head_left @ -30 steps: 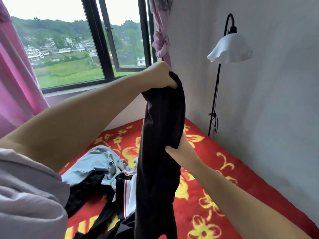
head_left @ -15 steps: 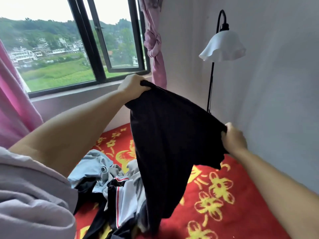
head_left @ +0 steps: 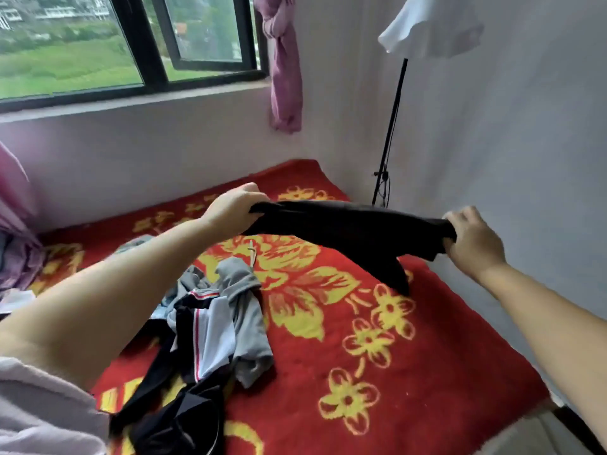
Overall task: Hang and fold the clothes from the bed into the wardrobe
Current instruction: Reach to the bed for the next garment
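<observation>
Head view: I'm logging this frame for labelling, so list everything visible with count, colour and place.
black garment: one, black, stretched between both hands above the bed
clothes pile: one, grey, white, black, on the bed's left
bed cover: one, red with yellow flowers
floor lamp: one, white shade, black pole, right corner
window: one, black frame
curtain: one, purple, knotted beside window
left hand: grips garment
right hand: grips garment

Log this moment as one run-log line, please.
step: spreading black garment above bed | left hand: grips one end | right hand: grips other end | clothes pile: waiting
</observation>
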A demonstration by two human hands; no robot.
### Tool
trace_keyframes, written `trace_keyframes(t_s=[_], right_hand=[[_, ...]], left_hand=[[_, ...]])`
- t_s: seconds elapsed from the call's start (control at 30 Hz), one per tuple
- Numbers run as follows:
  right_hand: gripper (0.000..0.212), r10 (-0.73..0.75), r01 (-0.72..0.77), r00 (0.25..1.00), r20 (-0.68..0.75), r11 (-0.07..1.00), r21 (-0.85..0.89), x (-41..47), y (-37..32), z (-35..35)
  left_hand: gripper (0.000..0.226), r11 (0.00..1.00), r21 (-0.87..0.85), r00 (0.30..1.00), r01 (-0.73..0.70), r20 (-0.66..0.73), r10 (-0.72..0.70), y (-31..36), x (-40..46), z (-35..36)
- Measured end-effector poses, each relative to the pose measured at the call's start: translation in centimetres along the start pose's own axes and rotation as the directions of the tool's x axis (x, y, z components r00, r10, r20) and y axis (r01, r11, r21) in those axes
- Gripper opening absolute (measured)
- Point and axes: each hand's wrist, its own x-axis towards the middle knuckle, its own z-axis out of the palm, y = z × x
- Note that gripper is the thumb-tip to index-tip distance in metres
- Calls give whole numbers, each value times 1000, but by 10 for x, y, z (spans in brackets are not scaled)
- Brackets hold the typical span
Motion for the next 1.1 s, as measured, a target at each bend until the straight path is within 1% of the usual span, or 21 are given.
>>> trace_keyframes(t_s=[0.07,0.13,0.23,0.3,0.37,0.4,0.43,0.47,0.5,0.53,0.57,0.63,0.7,0.73,0.77,0.8,0.87,0.93,1.0,1.03,1.1], right_hand=[[27,-57,76,976,211,994,-84,-55,5,51],[35,-102,173,908,406,974,-144,-119,6,104],[41,-123,308,732,670,937,-165,-222,4,182],[42,-136,366,596,792,923,-116,-287,2,225],[43,-162,432,488,858,898,-77,-343,-4,257],[45,-170,463,453,875,884,-68,-365,-7,270],[48,-166,490,427,889,869,-73,-384,-9,282],[49,-141,493,369,919,868,-65,-402,-9,294],[49,-129,497,314,941,866,-48,-415,-8,302],[48,-107,501,241,965,865,-29,-422,-7,307],[46,-103,489,186,977,872,-1,-423,-6,310],[43,-126,433,115,985,899,64,-412,-2,309],[32,-129,292,65,989,951,105,-388,3,302],[26,-118,170,79,990,980,104,-373,7,297],[22,-91,46,131,987,995,85,-356,12,290],[21,-51,-62,205,977,996,65,-337,19,284],[21,32,-203,339,940,978,40,-298,39,277],[22,92,-296,415,905,955,38,-251,60,278],[23,121,-347,481,868,936,62,-198,80,290],[23,124,-355,516,848,931,80,-170,90,300],[24,126,-374,558,820,920,114,-116,108,325]], left_hand=[[21,993,110,981,-38,194,16,-15,-57,56],[34,972,196,911,-133,409,42,-28,-118,113],[40,930,199,801,-309,581,142,-41,-218,189],[40,897,233,722,-375,680,126,-45,-283,231],[38,898,249,602,-363,798,22,-54,-342,269],[36,896,272,573,-351,819,-25,-58,-366,284],[35,889,303,560,-343,826,-66,-62,-386,296],[34,882,333,520,-335,845,-122,-65,-403,306],[35,878,354,459,-322,869,-182,-67,-417,317],[39,877,373,401,-302,885,-238,-67,-427,326],[44,876,395,347,-277,891,-293,-65,-432,332],[46,875,439,276,-206,883,-379,-54,-427,338],[37,889,421,229,-180,897,-378,-38,-409,343],[32,900,399,216,-177,908,-360,-29,-397,346],[29,913,375,211,-159,917,-339,-20,-382,347],[28,929,350,219,-118,922,-319,-10,-366,349],[25,953,302,274,0,917,-291,11,-327,355],[22,960,250,367,125,888,-279,31,-281,364],[22,951,191,459,244,841,-287,52,-234,380],[22,937,157,492,311,818,-300,62,-212,391],[24,886,90,544,455,760,-356,78,-176,420]])
